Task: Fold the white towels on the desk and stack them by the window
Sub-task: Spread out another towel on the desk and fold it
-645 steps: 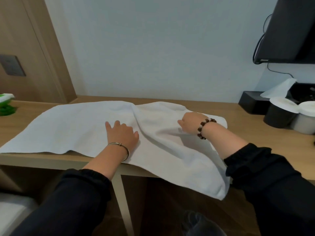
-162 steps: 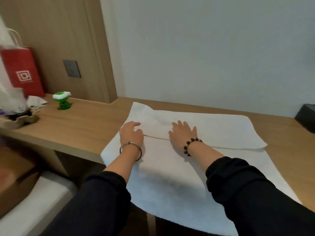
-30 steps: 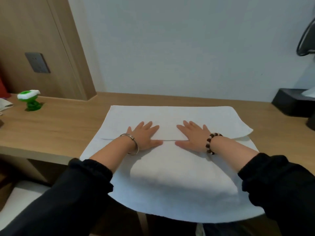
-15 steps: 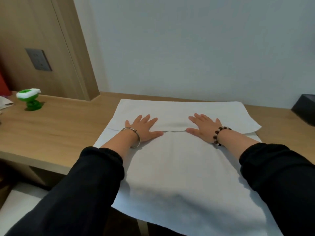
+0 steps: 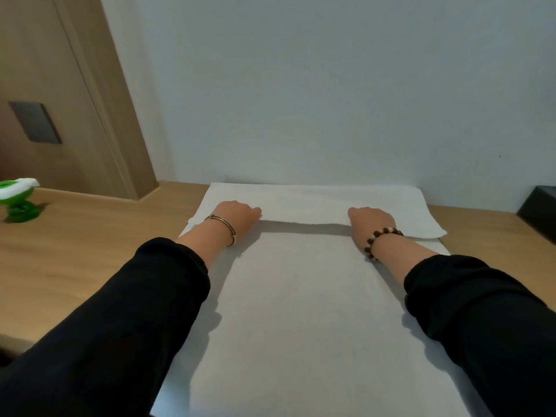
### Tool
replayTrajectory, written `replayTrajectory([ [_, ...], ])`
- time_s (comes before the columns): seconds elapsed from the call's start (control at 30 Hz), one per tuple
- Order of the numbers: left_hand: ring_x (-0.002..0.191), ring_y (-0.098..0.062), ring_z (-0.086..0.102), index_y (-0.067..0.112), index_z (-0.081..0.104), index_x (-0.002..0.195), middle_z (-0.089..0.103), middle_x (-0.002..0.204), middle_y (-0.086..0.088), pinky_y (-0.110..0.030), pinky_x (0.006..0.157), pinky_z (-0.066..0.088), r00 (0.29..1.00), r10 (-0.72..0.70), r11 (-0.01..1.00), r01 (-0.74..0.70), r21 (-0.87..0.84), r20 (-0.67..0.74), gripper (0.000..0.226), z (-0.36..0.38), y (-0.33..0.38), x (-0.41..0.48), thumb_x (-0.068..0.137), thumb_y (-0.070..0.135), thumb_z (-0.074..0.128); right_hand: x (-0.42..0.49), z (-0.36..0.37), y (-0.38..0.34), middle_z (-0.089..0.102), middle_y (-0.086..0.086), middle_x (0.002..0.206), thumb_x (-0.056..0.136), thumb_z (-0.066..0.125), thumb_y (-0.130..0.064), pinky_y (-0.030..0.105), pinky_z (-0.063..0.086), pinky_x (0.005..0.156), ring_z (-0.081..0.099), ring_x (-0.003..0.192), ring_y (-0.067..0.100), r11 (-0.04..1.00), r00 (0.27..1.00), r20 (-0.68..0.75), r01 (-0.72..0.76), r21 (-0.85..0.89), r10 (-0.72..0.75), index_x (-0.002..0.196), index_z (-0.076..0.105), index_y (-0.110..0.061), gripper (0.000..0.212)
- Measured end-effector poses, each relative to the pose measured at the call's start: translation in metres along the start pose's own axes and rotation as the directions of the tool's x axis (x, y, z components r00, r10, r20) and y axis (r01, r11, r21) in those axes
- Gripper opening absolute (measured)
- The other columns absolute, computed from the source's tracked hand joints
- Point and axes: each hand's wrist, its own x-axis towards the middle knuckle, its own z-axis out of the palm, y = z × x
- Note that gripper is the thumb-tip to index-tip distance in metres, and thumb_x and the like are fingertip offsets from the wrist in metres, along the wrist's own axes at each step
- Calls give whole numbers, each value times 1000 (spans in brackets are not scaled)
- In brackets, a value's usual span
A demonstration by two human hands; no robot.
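We are mid-fold on the towel [image 5: 301,296], which lies spread on the desk [image 5: 75,260] against the wall. Our left hand [image 5: 234,215] and right hand [image 5: 371,219] reach forward, well apart, fingers curled round the folded flap's edge and lifting it slightly. Next, we judge, both hands must carry that edge together to keep the fold square.

This looks like a private room, in a home or a hotel. A long wooden desk [image 5: 75,266] stands against a plain pale wall [image 5: 301,85]. At the far left is a wood panel [image 5: 60,70] with a dark switch plate [image 5: 34,121]. A small green and white object [image 5: 18,200] stands on the desk near it, and a black box [image 5: 538,209] sits at the right edge.
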Motion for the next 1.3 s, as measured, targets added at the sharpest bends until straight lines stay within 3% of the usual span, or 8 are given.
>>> replayTrajectory([
  [0.07, 103, -30, 58, 15, 49, 120, 58, 119, -6, -34, 74, 41, 991, -90, 995, 86, -49, -95, 33, -12, -1, -8, 90, 5, 41, -6, -15, -2, 57, 5, 97, 86, 51, -6, 30, 37, 62, 44, 68, 18, 998, 998, -50, -34, -50, 31, 91, 43, -15, 13],
  [0.17, 102, -30, 60, 16, 52, 121, 58, 119, -5, -33, 68, 38, 959, -186, 981, 171, -89, -214, 37, -37, -1, -24, 90, 0, 41, -17, -45, -2, 58, 9, 94, 91, 42, -2, 32, 35, 60, 49, 71, 24, 999, 975, -218, -49, -11, 45, 98, 53, -9, 16],
  [0.5, 89, -29, 59, 13, 60, 105, 61, 101, -5, -31, 60, 27, 890, -196, 975, 134, -176, -411, 34, -69, 22, -169, 81, -5, 43, -147, -100, -10, 64, 8, 98, 85, 41, 3, 31, 32, 65, 60, 88, 30, 998, 933, -359, -2, -62, -20, 97, 60, -11, 26],
  [0.63, 88, -26, 59, 18, 60, 102, 63, 100, -1, -28, 64, 26, 932, -186, 967, 118, -225, -310, 35, -29, 55, -230, 80, -3, 44, -220, -74, -19, 60, 8, 110, 84, 41, 2, 36, 42, 89, 57, 104, 29, 999, 975, -220, 50, 17, -45, 102, 58, -12, 28],
  [0.7, 106, -23, 55, 23, 55, 118, 59, 119, 1, -30, 80, 39, 969, -201, 929, 142, -341, -144, 36, -8, 64, -245, 90, 6, 41, -245, -52, -27, 45, 7, 135, 92, 43, -14, 42, 38, 100, 45, 122, 26, 990, 999, -47, 33, 140, -27, 129, 44, -14, 37],
  [0.77, 133, -22, 34, 26, 35, 141, 35, 148, 1, -41, 106, 33, 990, -138, 910, 135, -393, 20, 42, 8, 62, -247, 99, 22, 34, -254, -34, -32, 24, 2, 153, 97, 35, -35, 50, 24, 110, 26, 138, 23, 956, 994, 104, -4, 293, -28, 149, 17, -19, 57],
  [0.83, 144, -22, 13, 30, 18, 150, 13, 159, 4, -45, 115, 19, 989, -123, 893, 147, -426, 83, 50, 15, 55, -244, 101, 34, 29, -247, -25, -31, 11, -2, 159, 98, 28, -41, 53, 11, 115, 11, 145, 19, 942, 987, 155, -9, 334, -46, 152, 7, -21, 61],
  [1.3, 147, -22, -5, 43, 1, 149, -6, 159, 10, -52, 116, 2, 930, -272, 852, 352, -387, 247, 71, 45, 1, -149, 87, 73, 18, -88, 0, -23, -4, -7, 160, 101, 22, -43, 44, 1, 118, -1, 147, 13, 956, 948, 228, 165, 242, -221, 153, 3, -27, 58],
])
